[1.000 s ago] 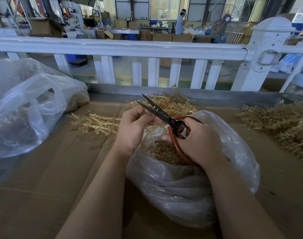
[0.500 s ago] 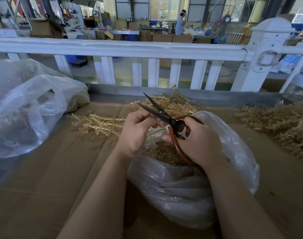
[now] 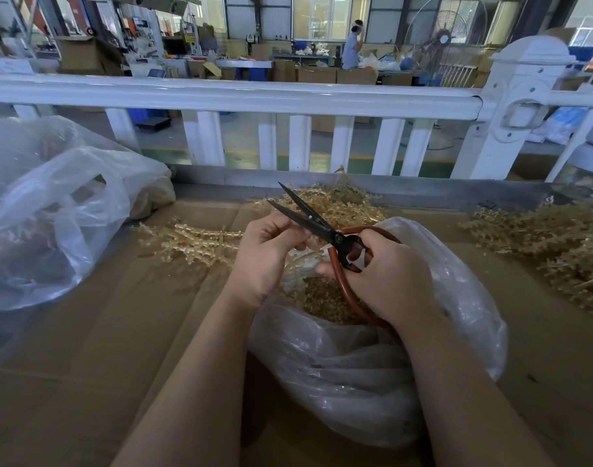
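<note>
The scissors (image 3: 309, 217) are held directly above the mouth of the open clear bag (image 3: 372, 365). Their dark blades are parted in a narrow V and point away from the person, toward the bag's far left side. The right hand (image 3: 386, 274) grips the red loop handles, fingers curled through and around them, and the long lower loop runs down under the palm into the bag's opening. The left hand (image 3: 264, 257) is over the bag's left edge with its fingers curled in. It pinches a thin, pale, curved plastic strip (image 3: 302, 258) just under the lower blade; the pictures do not show whether blade and strip touch. Inside the bag, below both hands, lies a heap of small tan cut pieces (image 3: 322, 298).

Left of the bag, near the left hand, a bundle of tan moulded branches (image 3: 187, 241) lies flat on the cardboard sheet (image 3: 120, 332) that the bag sits on. More such branches (image 3: 342, 203) are piled just behind the bag, and a larger heap (image 3: 551, 241) spreads well to its right. Far to the bag's left sits a second, bulkier clear bag (image 3: 52, 214), crumpled. Beyond the bag, past the table's far edge, runs a white railing (image 3: 238, 96).
</note>
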### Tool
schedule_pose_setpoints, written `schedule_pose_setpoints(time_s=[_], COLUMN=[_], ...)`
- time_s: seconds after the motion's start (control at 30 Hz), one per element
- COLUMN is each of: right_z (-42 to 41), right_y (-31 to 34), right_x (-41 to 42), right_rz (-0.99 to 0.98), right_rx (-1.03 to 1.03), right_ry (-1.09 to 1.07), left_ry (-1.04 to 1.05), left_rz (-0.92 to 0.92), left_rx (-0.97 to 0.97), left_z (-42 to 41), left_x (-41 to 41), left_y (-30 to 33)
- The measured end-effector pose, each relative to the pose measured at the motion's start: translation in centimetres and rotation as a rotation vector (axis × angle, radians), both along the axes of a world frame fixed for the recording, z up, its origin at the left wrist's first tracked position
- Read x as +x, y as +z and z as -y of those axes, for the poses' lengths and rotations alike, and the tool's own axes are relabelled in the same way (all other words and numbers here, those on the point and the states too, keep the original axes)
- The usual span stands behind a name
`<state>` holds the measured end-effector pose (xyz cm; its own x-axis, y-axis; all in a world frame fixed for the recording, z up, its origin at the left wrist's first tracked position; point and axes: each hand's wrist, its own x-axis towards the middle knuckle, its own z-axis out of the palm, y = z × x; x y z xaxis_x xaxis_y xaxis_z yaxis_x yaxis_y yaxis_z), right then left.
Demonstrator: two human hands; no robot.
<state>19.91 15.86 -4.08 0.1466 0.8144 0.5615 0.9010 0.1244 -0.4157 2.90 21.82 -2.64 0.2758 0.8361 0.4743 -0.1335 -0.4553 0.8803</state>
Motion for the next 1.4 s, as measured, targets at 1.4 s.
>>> schedule_pose_setpoints(time_s=[1.4], right_z=[0.2], right_y=[1.8], right_x=[0.0], right_rz=[-0.945], right_rx=[-0.047], right_ry=[0.244], left_ry=[0.022], left_rz=[0.126], left_rx=[-0.225], left_z=[0.4], left_x=[0.6], left_y=[0.2])
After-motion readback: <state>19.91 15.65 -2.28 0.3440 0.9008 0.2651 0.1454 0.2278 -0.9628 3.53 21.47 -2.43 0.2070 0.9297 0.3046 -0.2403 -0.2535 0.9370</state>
